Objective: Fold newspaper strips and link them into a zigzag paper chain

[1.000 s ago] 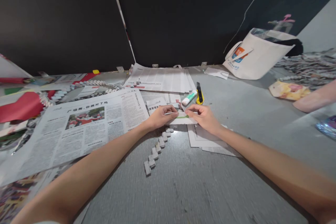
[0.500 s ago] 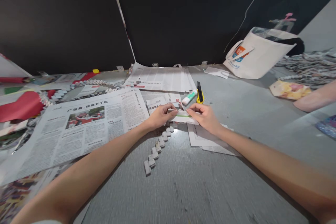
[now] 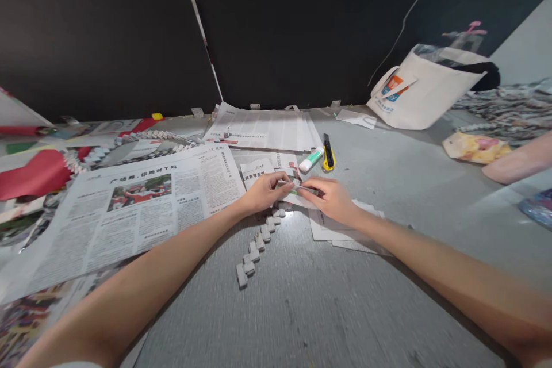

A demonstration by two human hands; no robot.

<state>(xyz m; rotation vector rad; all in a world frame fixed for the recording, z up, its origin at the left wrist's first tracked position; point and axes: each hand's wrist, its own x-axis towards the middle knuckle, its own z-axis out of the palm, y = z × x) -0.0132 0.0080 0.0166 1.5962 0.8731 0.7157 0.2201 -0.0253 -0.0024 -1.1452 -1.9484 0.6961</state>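
Note:
Between my two hands is a small strip of paper, white with a green band. My left hand pinches its left end between thumb and fingers. From the right, my right hand closes on the strip, its fingertips almost meeting the left ones. A zigzag chain of folded paper lies on the grey surface just below my left hand. Beyond my hands rest a glue stick with a green and white body and a yellow and black utility knife. Cut paper pieces lie under my right wrist.
A large newspaper sheet covers the left side. More newspaper lies at the back by the dark panel. At the right stand a white bag, a pile of folded paper strips and a yellow packet.
My right hand has moved left along the paper strip, closer to my left hand. My left hand stays about where it was.

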